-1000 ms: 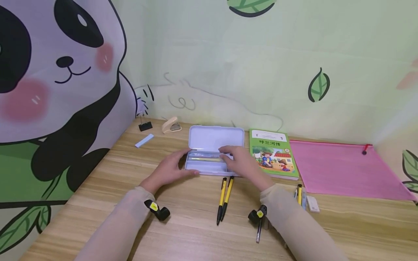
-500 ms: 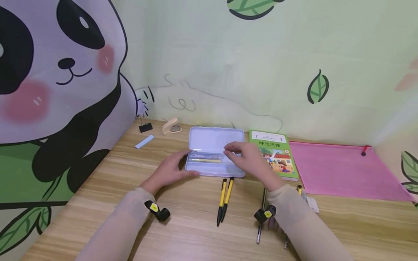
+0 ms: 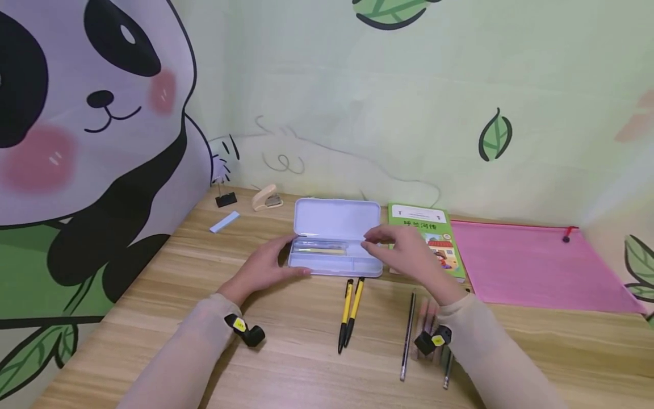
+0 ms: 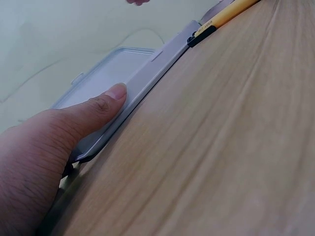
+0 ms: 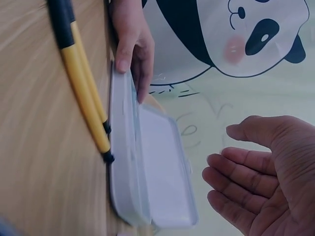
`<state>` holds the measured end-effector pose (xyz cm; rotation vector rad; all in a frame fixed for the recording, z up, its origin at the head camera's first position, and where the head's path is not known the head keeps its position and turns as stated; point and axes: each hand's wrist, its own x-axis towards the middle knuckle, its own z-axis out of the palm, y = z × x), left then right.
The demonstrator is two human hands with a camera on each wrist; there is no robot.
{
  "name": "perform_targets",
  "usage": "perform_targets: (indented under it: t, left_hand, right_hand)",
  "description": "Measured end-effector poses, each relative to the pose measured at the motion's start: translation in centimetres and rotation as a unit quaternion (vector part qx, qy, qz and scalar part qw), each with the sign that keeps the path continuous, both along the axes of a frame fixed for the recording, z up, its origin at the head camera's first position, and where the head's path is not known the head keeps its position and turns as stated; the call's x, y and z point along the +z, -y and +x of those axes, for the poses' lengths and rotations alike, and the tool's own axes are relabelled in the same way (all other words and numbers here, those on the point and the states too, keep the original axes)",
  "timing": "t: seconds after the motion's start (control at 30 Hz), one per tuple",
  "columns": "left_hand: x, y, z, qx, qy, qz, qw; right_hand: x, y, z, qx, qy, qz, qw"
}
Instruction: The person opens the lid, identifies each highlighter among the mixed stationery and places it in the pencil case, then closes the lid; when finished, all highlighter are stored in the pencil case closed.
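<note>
Seen from low down, right by the left hand (image 4: 34,162). Thumb (image 4: 101,105) lying flat against the near side of a pale grey pencil case (image 4: 142,81), tip pressed on its edge. Rest of the fingers hidden behind the case. Lid (image 4: 110,71) of the case open, tipped back toward the light green wall (image 4: 74,24). Thin drawn lines curling across that wall. Wooden surface (image 4: 226,147) filling most of the picture, with long brown grain lines. Yellow pen (image 4: 224,17) with a black clip lying at the far end, just beside the case. Small pink blur at the very top edge, too unclear to name.
</note>
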<state>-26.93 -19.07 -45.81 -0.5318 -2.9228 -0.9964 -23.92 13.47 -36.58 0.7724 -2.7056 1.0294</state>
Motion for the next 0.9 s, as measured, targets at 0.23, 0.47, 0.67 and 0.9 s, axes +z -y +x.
perform_targets:
  t: [0.23,0.47,0.67,0.9]
  left_hand:
    - [0.0,0.1,-0.1,0.0,-0.006,-0.002,1.0]
    - [0.0,0.1,-0.1,-0.002,-0.008,-0.002,1.0]
    - [0.1,0.0,0.0,0.001,-0.005,-0.005,1.0]
    - [0.0,-0.1,0.1,0.002,-0.003,-0.006,1.0]
  right_hand:
    - [-1.3,-2.7,0.8,0.016,-0.01,0.004,1.0]
    - [-2.2,-5.9,1.8,0.032,-0.021,0.012,0.999]
    - [-2.7,-8.1,2.6,0.024,0.011,0.025,0.999]
    - [-3.1,-9.8,3.6,0.021,0.013,0.047,0.999]
